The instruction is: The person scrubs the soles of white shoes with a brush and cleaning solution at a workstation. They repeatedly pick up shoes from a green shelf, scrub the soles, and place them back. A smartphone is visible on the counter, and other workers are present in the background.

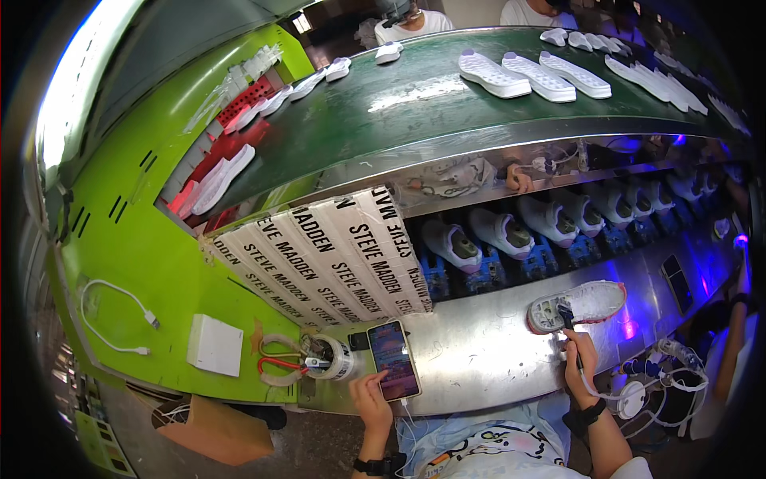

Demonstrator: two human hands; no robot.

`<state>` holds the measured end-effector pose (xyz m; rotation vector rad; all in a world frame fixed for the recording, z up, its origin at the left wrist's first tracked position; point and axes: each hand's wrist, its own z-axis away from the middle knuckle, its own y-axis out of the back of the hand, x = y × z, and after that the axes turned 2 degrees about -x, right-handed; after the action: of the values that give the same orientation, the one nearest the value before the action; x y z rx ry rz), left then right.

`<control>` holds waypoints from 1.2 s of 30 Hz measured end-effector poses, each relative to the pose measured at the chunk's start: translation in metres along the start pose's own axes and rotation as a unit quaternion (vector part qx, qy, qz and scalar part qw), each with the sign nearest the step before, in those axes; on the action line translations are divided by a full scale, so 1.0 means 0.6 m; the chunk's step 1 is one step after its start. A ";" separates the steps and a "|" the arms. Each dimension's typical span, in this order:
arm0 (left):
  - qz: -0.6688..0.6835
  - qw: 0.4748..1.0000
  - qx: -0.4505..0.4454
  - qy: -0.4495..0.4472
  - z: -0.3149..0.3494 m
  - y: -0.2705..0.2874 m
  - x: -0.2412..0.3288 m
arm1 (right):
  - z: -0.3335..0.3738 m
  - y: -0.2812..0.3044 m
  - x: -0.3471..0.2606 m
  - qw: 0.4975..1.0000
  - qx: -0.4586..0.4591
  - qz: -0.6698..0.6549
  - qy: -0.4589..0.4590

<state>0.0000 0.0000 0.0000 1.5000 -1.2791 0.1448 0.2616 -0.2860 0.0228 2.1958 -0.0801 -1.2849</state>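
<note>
My left hand (pixel 371 399) is at a phone (pixel 392 359) lying on the metal bench, a fingertip on its lit screen. The hand's fingers are partly spread and grip nothing. In my right hand (pixel 581 369) is a thin-handled brush (pixel 566 314), with a pale tube running from the handle's lower end. Its dark tip rests over the patterned grey end of a white shoe sole (pixel 600 303). That sole lies on the bench, ahead of the right hand. A charging cable (pixel 408 417) runs from the phone toward my lap.
White shoes (pixel 452 244) on blue holders line a trough behind the bench. Beyond, a green conveyor (pixel 351 132) carries white soles (pixel 493 75). A printed cardboard panel (pixel 319 259) leans at left, near a tape roll (pixel 339 358) and white box (pixel 215 345). Coiled tubes (pixel 678 379) hang at right.
</note>
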 end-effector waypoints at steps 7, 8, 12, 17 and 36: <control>0.010 0.995 0.090 0.043 -0.009 0.027 -0.005 | 0.006 -0.018 -0.009 1.000 0.009 -0.018 0.007; 0.001 0.996 0.085 0.031 -0.012 0.029 -0.003 | 0.007 -0.019 -0.010 1.000 0.010 -0.020 0.007; -0.027 0.997 0.078 0.007 -0.021 0.023 0.008 | 0.006 -0.015 -0.010 1.000 0.009 -0.013 0.003; -0.086 0.986 0.134 -0.052 -0.034 0.009 0.006 | 0.008 -0.014 -0.005 1.000 0.005 -0.010 -0.003; -0.093 0.986 0.117 -0.079 -0.030 0.015 0.002 | 0.011 -0.010 -0.014 1.000 0.010 -0.017 -0.011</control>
<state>0.0029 0.0148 0.0136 1.8549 -1.2713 0.0557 0.2503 -0.2812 0.0242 2.2091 -0.0648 -1.3326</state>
